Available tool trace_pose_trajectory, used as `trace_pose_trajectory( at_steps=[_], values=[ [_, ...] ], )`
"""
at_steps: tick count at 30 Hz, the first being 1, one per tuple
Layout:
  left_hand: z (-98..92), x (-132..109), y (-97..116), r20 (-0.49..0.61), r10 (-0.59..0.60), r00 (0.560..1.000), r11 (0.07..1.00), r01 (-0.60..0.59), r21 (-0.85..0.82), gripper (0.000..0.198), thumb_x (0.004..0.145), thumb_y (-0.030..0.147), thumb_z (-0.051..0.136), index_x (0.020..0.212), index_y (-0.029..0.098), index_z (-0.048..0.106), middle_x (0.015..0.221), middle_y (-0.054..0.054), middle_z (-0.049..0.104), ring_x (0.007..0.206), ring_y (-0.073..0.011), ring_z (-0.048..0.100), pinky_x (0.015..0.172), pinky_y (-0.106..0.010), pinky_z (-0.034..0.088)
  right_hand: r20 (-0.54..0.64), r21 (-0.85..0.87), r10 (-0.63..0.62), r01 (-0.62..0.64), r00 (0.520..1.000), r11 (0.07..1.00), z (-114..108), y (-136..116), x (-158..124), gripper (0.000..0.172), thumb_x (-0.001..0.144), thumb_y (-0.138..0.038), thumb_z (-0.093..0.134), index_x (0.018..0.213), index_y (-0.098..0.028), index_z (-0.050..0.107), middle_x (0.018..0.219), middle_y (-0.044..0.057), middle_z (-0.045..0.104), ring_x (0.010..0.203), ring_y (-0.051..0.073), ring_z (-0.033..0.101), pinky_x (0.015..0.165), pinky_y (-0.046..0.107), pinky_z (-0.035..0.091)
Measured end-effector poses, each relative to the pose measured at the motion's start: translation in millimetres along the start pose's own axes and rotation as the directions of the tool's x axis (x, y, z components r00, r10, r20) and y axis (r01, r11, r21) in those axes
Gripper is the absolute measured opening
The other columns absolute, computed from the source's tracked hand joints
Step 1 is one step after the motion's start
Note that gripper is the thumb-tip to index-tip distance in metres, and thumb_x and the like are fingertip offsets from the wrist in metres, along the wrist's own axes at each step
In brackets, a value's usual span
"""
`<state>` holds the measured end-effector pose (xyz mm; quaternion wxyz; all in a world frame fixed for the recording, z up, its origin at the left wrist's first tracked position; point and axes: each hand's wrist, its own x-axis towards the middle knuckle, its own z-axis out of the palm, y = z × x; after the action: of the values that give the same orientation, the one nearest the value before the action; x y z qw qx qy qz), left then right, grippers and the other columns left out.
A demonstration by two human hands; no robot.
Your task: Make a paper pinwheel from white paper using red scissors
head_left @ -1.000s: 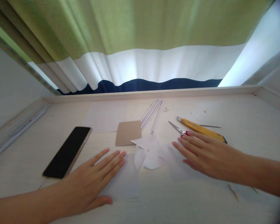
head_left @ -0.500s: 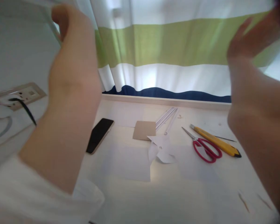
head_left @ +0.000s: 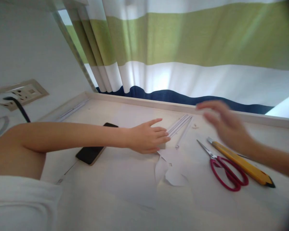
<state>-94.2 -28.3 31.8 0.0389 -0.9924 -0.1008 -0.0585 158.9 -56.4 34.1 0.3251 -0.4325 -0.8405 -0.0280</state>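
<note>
My left hand (head_left: 148, 136) reaches across the table, fingers stretched out, over a brown cardboard square. The hand hides nearly all of the square; whether it touches it I cannot tell. Just past the fingertips lie thin white strips with dark lines (head_left: 179, 124). Cut white paper pieces (head_left: 174, 163) are right below the hand. My right hand (head_left: 227, 125) hovers above the table's right side, slightly blurred, fingers apart and holding nothing. Beneath and beside it are a yellow box cutter (head_left: 243, 162) and scissors with red handles (head_left: 227, 171).
A black phone (head_left: 90, 155) lies partly under my left forearm. More strips rest along the table's left rim (head_left: 73, 109). A striped curtain (head_left: 183, 41) hangs behind the raised back edge. At the left a socket (head_left: 22, 93) has a dark cable plugged in.
Both hands have come down from high in the view towards the table. My left hand now covers the cardboard square, and my right hand is above the box cutter. The view has shifted slightly.
</note>
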Motion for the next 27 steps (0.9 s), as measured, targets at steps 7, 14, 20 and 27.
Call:
trace_pose_trajectory(
  at_steps=[7, 14, 20, 27],
  values=[
    [47.8, -13.9, 19.3, -0.020, -0.042, 0.999, 0.954, 0.034, -0.298, 0.045, 0.079, 0.034, 0.048, 0.120, 0.014, 0.045, 0.121, -0.015, 0.051, 0.115, -0.0239, 0.043, 0.103, -0.043, 0.017, 0.499, 0.170, -0.250, 0.189, 0.830, 0.967, 26.8, -42.5, -82.0, 0.062, 0.068, -0.061, 0.049, 0.109, -0.015, 0.053, 0.112, 0.014, 0.056, 0.105, 0.028, 0.048, 0.095, 0.055, 0.024],
    [63.3, -8.6, 38.2, 0.015, -0.086, 0.996, 0.949, 0.087, -0.304, 0.040, 0.080, 0.039, 0.045, 0.114, 0.018, 0.051, 0.113, -0.011, 0.058, 0.106, -0.0213, 0.051, 0.101, -0.039, 0.025, 0.399, 0.142, -0.286, 0.249, 0.871, 0.958, 39.5, -40.3, -99.0, 0.043, 0.076, -0.048, 0.049, 0.101, -0.013, 0.058, 0.106, 0.012, 0.061, 0.099, 0.025, 0.053, 0.093, 0.047, 0.034],
    [65.9, -17.2, 58.7, 0.010, -0.211, 0.977, 0.955, 0.208, -0.213, 0.047, 0.077, 0.049, 0.045, 0.112, 0.019, 0.053, 0.104, -0.011, 0.062, 0.098, -0.0249, 0.055, 0.097, -0.042, 0.028, 0.340, 0.113, -0.287, 0.264, 0.896, 0.958, 40.8, -41.0, -104.5, 0.014, 0.080, -0.022, 0.052, 0.089, -0.017, 0.061, 0.097, 0.005, 0.066, 0.091, 0.019, 0.058, 0.094, 0.042, 0.036],
    [60.8, -25.7, 93.6, -0.074, -0.265, 0.961, 0.892, 0.215, -0.398, 0.048, 0.078, 0.021, 0.050, 0.124, 0.028, 0.040, 0.122, -0.003, 0.051, 0.112, -0.0219, 0.046, 0.102, -0.039, 0.027, 0.359, 0.225, -0.223, 0.148, 0.906, 0.963, 40.4, -32.6, -106.0, 0.026, 0.079, -0.015, 0.052, 0.105, -0.014, 0.053, 0.098, 0.006, 0.066, 0.093, 0.016, 0.058, 0.096, 0.039, 0.035]
  ],
)
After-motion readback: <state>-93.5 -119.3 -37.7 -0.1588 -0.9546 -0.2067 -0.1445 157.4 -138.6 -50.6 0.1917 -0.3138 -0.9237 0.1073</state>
